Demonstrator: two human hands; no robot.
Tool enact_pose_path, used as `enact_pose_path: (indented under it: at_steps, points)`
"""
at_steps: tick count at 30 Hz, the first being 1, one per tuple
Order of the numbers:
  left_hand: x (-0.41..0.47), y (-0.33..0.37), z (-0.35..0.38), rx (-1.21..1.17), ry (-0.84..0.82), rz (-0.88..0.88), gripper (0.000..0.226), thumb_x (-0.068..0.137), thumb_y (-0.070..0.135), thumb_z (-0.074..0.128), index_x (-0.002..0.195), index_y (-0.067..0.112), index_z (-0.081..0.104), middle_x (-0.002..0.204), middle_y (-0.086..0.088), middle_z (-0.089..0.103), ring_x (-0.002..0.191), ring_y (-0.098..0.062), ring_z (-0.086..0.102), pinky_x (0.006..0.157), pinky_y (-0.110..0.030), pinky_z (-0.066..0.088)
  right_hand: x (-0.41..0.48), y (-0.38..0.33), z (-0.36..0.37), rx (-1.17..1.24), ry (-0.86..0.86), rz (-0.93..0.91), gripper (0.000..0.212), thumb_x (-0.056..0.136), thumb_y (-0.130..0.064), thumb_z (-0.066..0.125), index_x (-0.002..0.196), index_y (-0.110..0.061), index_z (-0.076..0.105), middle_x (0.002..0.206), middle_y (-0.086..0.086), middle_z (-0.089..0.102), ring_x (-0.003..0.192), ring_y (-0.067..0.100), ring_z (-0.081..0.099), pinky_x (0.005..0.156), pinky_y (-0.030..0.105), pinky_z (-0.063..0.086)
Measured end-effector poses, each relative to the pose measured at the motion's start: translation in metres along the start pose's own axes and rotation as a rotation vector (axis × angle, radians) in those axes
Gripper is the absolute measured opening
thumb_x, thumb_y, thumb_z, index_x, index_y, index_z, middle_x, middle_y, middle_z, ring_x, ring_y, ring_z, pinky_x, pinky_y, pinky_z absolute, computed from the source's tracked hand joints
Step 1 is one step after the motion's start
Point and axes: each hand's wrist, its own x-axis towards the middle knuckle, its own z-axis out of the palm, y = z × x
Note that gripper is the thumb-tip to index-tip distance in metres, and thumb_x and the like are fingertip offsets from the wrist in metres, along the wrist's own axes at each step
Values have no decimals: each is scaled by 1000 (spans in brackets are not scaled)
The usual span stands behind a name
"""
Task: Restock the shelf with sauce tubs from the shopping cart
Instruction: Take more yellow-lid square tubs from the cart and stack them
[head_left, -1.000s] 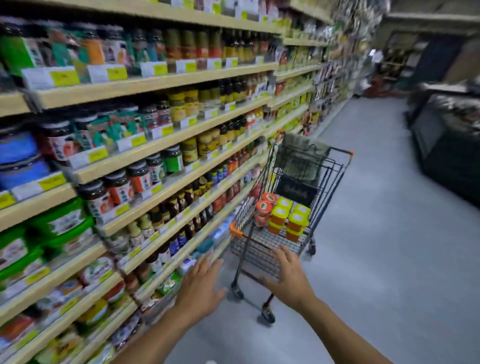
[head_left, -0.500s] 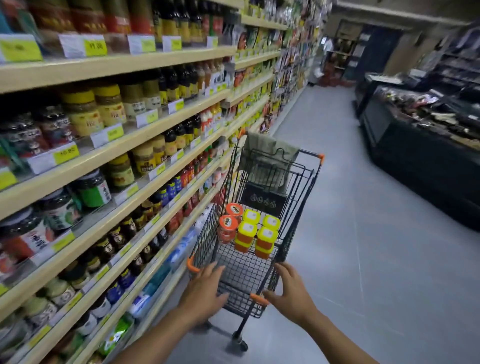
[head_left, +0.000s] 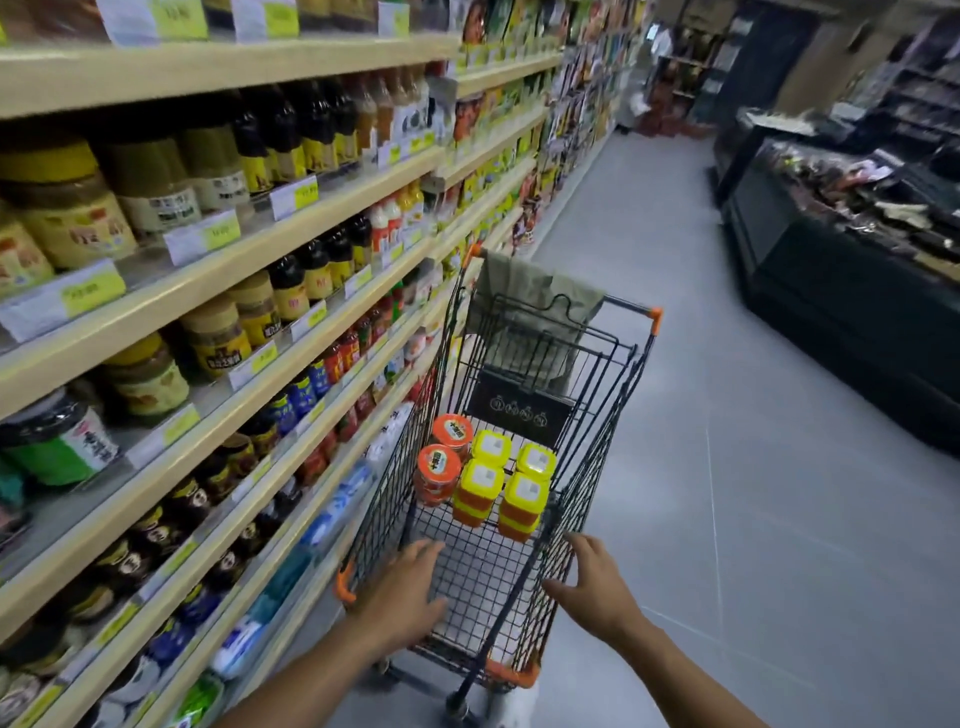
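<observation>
We are reaching both hands over the near end of the shopping cart (head_left: 631, 358). Our left hand (head_left: 405, 597) is spreading loose fingers above the wire basket, gripping nothing. Our right hand (head_left: 597, 587) is hovering by the right rim, fingers straight, also empty. We cannot tell if either is touching wire. Four yellow-lidded sauce tubs (head_left: 501, 486) are sitting in the cart's far half, with two orange-lidded tubs (head_left: 441, 465) just beside them. The shelf (head_left: 260, 273) is running along our left. A cloth (head_left: 530, 306) is hanging over the cart's far end.

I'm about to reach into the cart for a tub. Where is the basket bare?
The cart has bare mesh floor in its near half, just beyond left hand and right hand. Crowded farther in: yellow-lidded tubs and orange-lidded tubs packed before the black panel.
</observation>
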Motion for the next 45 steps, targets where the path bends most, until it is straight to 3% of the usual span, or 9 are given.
enact_pose_path:
  at_steps: [10, 14, 18, 23, 28, 31, 35, 41, 45]
  points:
    - [105, 19, 1, -98, -67, -184, 80, 98, 42, 61, 162, 27, 16, 170, 7, 11, 148, -19, 34, 116, -38, 38, 153, 31, -25, -113, -195, -89, 75, 89, -40, 70, 152, -18, 36, 153, 7, 41, 137, 22, 41, 115, 36, 37]
    - [153, 32, 8, -145, -100, -291, 78, 97, 38, 64, 160, 25, 20, 167, 4, 19, 135, -18, 48, 108, -38, 46, 220, 47, -42, -192, -305, -142, 75, 89, -38, 72, 151, -13, 38, 152, 10, 42, 137, 25, 42, 113, 33, 36]
    - [194, 45, 20, -161, -122, -380, 81, 97, 39, 62, 162, 25, 16, 168, 0, 19, 143, -23, 42, 113, -41, 42, 287, 67, -49, -281, -388, -210, 76, 85, -41, 75, 148, -14, 43, 148, 11, 47, 132, 27, 47, 110, 35, 41]
    - [242, 47, 36, -127, -156, -489, 83, 93, 39, 60, 161, 28, 13, 169, 3, 14, 147, -26, 37, 108, -53, 45, 364, 79, -50, -393, -451, -249, 77, 83, -34, 76, 148, -10, 41, 142, 15, 47, 126, 32, 49, 104, 36, 44]
    - [288, 43, 48, -111, -164, -567, 88, 95, 43, 62, 162, 24, 8, 169, -1, 18, 146, -31, 39, 104, -48, 50, 425, 94, -31, -494, -514, -275, 85, 80, -38, 76, 152, -17, 35, 144, 13, 44, 119, 32, 57, 100, 38, 48]
    - [310, 43, 48, -98, -156, -597, 87, 97, 41, 62, 163, 23, 8, 170, -3, 15, 146, -29, 39, 105, -42, 47, 452, 99, -15, -571, -548, -306, 84, 81, -39, 75, 153, -21, 35, 148, 14, 42, 125, 36, 52, 103, 38, 47]
    - [332, 34, 57, -89, -135, -655, 93, 98, 41, 63, 163, 21, 0, 170, -5, 14, 138, -27, 49, 101, -41, 47, 482, 103, 5, -666, -595, -383, 95, 80, -34, 76, 158, -23, 23, 161, 15, 24, 140, 38, 38, 112, 41, 40]
    - [363, 17, 84, -88, -104, -730, 115, 90, 53, 69, 161, 19, -16, 171, -5, 7, 134, -29, 54, 89, -43, 49, 519, 106, 32, -931, -653, -529, 113, 84, -48, 74, 159, -28, -7, 168, 9, -5, 147, 39, 26, 112, 50, 39]
    - [378, 6, 107, -180, -16, -711, 125, 82, 50, 78, 159, 24, -17, 165, -7, 25, 117, -28, 65, 78, -38, 45, 531, 109, 40, -1010, -687, -632, 107, 92, -27, 66, 157, -27, -18, 168, 8, -13, 144, 39, 31, 106, 48, 47]
